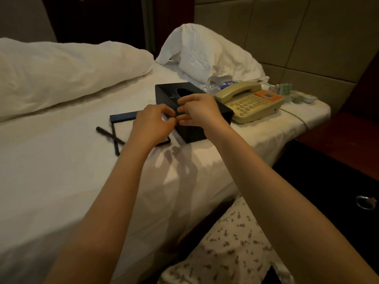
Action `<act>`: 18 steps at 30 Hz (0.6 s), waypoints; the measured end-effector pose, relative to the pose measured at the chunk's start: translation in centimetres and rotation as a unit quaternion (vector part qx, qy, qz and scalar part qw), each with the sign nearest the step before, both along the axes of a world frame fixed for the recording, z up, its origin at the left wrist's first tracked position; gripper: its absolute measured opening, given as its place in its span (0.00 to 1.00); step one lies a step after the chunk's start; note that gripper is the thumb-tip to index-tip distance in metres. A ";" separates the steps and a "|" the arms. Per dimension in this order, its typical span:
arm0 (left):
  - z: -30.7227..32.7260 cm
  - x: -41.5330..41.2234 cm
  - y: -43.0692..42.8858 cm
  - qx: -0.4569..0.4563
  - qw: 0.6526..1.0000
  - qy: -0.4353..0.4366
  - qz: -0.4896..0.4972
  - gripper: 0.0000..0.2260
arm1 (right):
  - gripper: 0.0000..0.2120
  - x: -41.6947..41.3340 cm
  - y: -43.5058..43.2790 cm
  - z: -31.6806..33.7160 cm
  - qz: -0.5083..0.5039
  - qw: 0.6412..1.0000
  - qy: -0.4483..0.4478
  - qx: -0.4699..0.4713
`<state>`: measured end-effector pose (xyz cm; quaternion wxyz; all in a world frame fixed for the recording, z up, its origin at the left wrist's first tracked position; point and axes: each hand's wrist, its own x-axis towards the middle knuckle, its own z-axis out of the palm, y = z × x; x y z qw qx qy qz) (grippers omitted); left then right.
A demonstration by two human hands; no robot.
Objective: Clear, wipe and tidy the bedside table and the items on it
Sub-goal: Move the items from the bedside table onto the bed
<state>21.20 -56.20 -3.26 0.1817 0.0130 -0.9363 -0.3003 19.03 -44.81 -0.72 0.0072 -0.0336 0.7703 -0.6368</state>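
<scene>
left hand (152,121) and right hand (198,110) are held fingertip to fingertip just above the bed, fingers curled in on both. whether anything small is pinched between them cannot be told. right behind them a black tissue box (192,133) is seen on the white sheet (61,171), and a beige telephone (252,103) with an orange panel is set just beside it. a notepad (123,128) in a black holder is partly covered by the left hand, with two black pens (104,132) crossed at its left edge. a plastic bottle (213,87) is lodged between box and pillow (205,54). a green packet (285,90) and a small white dish (308,98) are spotted beyond the telephone, the packet's print too small to be read. the bedside table (338,130), dark red wood, is caught at the right, close against the bed, a metal ring (365,202) lower down. a rumpled duvet (61,68) is heaped at the left, with padded wall panels (287,27) behind.
</scene>
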 end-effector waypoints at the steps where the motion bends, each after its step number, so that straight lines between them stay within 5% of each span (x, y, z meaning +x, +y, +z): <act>1: 0.3 0.0 0.8 0.008 1.000 0.022 -0.011 0.11 | 0.11 0.1 1.1 0.2 -0.010 1.000 0.003 -0.019; 18: 0.7 -0.9 8.9 -0.023 0.991 0.093 -0.097 0.11 | 0.13 0.0 8.0 -1.6 -0.101 0.992 -0.016 -0.077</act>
